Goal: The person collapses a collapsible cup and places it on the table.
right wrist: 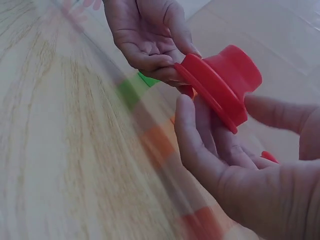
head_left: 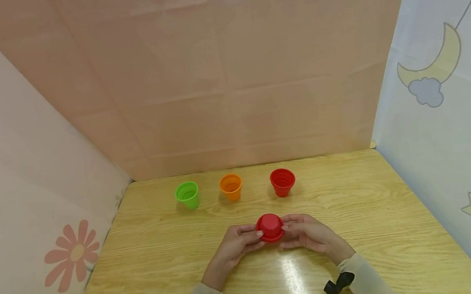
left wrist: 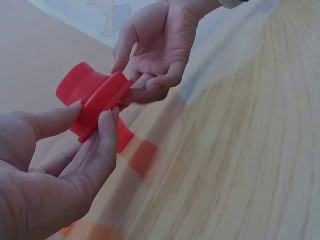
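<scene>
A red collapsible cup [head_left: 270,227], partly folded and turned base up, is held between both hands above the table. From one side my left hand [head_left: 237,245] pinches its wide rim, thumb on the outer wall and fingers under the edge. On the opposite side my right hand [head_left: 310,235] grips the same rim between thumb and fingers. In the left wrist view the cup [left wrist: 89,95] shows a stepped wall with a flared rim. The right wrist view has the cup [right wrist: 217,82] tilted, its narrow base pointing away from the palms.
Farther back on the wooden table [head_left: 151,249] stand three cups, mouths up, in a row: a green cup [head_left: 191,201], an orange cup [head_left: 232,196] and a second red cup [head_left: 283,191]. A tan back panel [head_left: 230,95] and printed side panels [head_left: 435,146] border the table.
</scene>
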Demonstrator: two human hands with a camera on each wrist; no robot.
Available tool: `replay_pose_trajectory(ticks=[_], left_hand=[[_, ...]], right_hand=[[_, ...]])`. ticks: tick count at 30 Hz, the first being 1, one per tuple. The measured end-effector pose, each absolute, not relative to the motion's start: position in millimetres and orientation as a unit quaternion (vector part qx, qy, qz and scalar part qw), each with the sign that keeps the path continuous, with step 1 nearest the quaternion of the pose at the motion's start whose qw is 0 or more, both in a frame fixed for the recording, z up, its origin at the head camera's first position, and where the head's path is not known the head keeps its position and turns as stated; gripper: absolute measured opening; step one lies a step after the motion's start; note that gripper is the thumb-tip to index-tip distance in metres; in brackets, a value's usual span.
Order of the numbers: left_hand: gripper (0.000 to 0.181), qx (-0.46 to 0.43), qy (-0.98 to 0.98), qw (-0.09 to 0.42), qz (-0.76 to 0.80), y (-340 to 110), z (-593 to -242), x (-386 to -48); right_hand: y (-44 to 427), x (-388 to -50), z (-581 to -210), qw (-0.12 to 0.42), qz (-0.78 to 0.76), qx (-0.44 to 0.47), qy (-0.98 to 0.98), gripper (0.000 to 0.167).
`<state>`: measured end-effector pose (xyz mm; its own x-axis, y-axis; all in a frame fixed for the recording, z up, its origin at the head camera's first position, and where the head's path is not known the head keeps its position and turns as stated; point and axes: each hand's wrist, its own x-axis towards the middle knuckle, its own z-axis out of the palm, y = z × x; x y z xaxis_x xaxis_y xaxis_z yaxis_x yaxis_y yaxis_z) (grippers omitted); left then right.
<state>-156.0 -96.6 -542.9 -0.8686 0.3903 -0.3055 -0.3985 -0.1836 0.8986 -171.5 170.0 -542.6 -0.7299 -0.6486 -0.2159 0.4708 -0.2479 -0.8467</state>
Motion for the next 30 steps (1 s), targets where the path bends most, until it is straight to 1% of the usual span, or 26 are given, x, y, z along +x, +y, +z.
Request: replay_pose_trajectory(ticks=[7,12,20,24,30], left_hand=[[0.035,0.007,0.589,0.261,0.764,-98,-541,-156],[0.033,-0.001,0.594,0.257,0.763,-99,-539,-157],[0.032,0.006,0.595,0.262,0.760,-96,-534,-162],[0.036,0.009,0.601,0.257,0.757,-96,-532,-163],[0.043,0.003,0.624,0.256,0.738,-93,-537,-164]], right_hand=[[170,-170,-540,0.350,-0.795,-0.093,0.487,0.028],[169,-169,-540,0.343,-0.797,-0.080,0.491,0.027],[171,-168,-538,0.341,-0.792,-0.082,0.500,0.032],[170,-170,-538,0.343,-0.788,-0.088,0.504,0.033],[168,-171,-540,0.348,-0.786,-0.088,0.504,0.028]])
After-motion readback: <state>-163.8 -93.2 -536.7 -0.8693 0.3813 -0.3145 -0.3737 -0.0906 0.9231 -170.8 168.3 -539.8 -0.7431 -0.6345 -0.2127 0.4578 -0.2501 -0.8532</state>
